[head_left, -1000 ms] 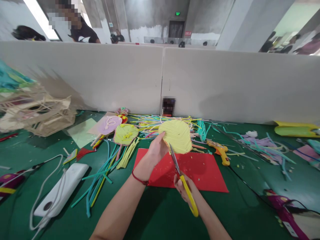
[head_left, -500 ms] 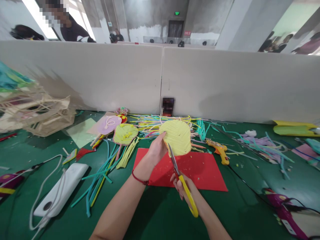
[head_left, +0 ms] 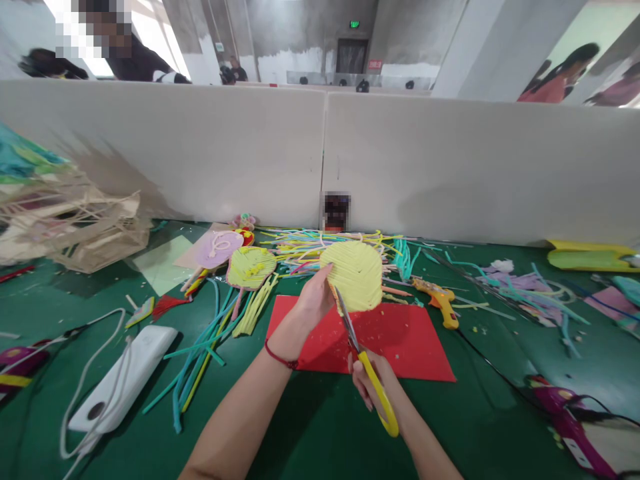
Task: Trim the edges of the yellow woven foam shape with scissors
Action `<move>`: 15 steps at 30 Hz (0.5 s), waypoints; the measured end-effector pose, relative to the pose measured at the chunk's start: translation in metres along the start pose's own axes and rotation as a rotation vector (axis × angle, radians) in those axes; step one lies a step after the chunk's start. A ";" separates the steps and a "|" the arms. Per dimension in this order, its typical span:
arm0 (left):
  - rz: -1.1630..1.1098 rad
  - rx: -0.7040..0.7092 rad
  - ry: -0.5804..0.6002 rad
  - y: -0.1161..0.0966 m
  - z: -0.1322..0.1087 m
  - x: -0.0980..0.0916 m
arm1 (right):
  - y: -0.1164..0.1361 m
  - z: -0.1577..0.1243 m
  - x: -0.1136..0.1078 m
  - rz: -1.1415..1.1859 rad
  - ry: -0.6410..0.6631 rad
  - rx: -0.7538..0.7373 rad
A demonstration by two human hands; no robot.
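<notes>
Yellow ridges face up on the disc above the red sheet's far edge, the left hand pinching its side, apparently steadying it for the scissors gripped in the right hand's fingers.

My left hand grips a rounded, ribbed yellow panel by its left edge. My right hand holds yellow-handled scissors, blades at the panel's lower-left rim. Beneath, a red sheet lies on a green worktop, between coloured strips and an orange glue gun.
</notes>
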State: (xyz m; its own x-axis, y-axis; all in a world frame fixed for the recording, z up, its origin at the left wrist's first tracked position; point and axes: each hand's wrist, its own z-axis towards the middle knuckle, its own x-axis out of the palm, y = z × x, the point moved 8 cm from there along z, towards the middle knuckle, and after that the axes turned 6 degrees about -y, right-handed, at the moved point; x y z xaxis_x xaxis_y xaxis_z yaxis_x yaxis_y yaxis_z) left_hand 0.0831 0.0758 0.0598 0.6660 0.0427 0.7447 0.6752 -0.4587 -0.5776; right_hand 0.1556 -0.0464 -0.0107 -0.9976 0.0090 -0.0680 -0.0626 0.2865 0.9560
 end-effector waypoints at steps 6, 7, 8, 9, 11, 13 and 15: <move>0.011 -0.009 -0.014 0.002 0.001 0.000 | -0.007 0.000 0.003 0.034 -0.001 0.095; 0.021 -0.009 -0.029 0.002 0.001 -0.001 | -0.010 0.000 0.003 0.043 -0.002 0.121; 0.032 -0.007 -0.049 0.002 0.001 -0.003 | -0.012 0.000 0.003 0.049 -0.007 0.147; 0.040 -0.007 -0.063 0.003 0.002 -0.004 | -0.013 0.000 0.003 0.050 -0.014 0.167; 0.041 -0.006 -0.062 0.003 0.002 -0.004 | -0.013 0.000 0.002 0.038 -0.028 0.188; 0.028 -0.003 -0.029 0.003 0.002 -0.002 | -0.011 -0.001 0.001 0.022 -0.035 0.184; 0.017 -0.007 -0.014 0.002 0.001 0.000 | -0.012 -0.001 0.001 0.021 -0.037 0.202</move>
State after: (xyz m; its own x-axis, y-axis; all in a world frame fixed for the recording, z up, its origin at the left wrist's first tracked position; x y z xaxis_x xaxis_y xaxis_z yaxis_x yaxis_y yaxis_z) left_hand 0.0848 0.0759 0.0579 0.6821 0.0475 0.7297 0.6614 -0.4655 -0.5880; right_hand 0.1551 -0.0506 -0.0225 -0.9967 0.0506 -0.0627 -0.0314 0.4726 0.8807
